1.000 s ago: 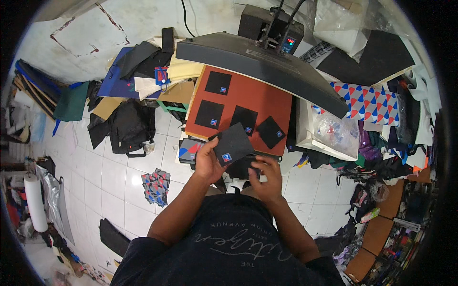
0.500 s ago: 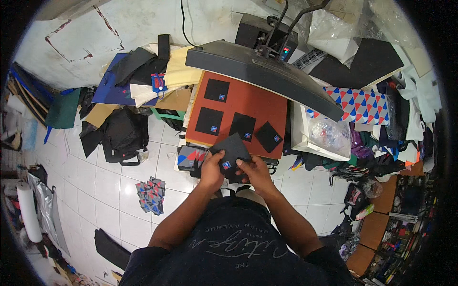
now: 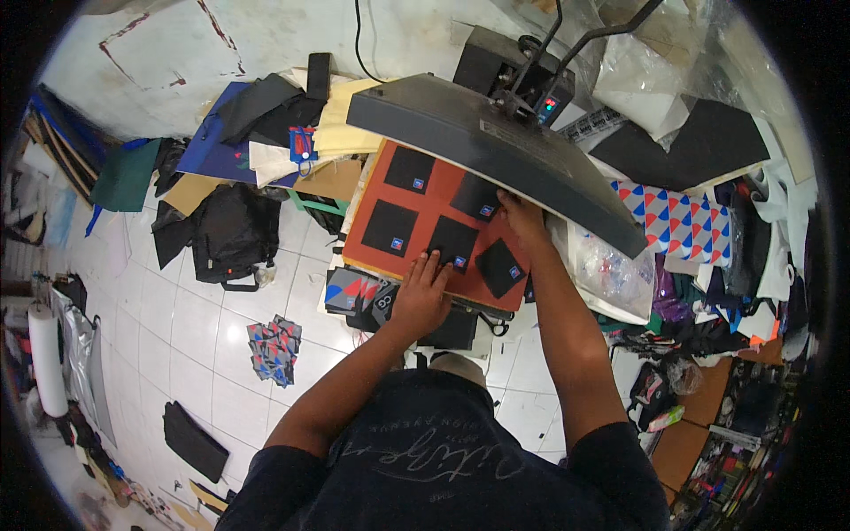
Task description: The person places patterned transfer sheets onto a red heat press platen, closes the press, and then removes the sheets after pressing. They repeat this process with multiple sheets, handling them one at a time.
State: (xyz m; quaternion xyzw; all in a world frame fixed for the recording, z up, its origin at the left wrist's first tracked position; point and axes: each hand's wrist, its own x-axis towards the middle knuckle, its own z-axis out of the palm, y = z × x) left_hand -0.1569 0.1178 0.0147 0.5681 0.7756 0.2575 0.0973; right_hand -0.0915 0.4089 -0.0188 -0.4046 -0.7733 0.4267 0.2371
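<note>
On the red-orange pad [image 3: 436, 200] of a heat press lie several black squares, each with a small blue and red emblem near a corner. My left hand [image 3: 422, 299] rests with its fingers apart at the lower edge of the middle square [image 3: 453, 234]. Under the raised dark upper plate [image 3: 496, 133], my right hand [image 3: 524, 221] has its fingertips on the right edge of another square [image 3: 471, 192], which lies at the pad's upper right. A tilted square [image 3: 501, 267] sits below that hand.
A white box [image 3: 611, 274] holding clear plastic stands right of the press. Grey, red and blue patterned pieces [image 3: 276, 349] are piled on the tiled floor, near a black bag [image 3: 232, 234]. Scissors handles [image 3: 498, 327] show by the pad's front edge.
The square held in both hands is now on the pad's upper right, my right hand at its edge. My left hand let go and moved to the middle square. The view shifted slightly.
</note>
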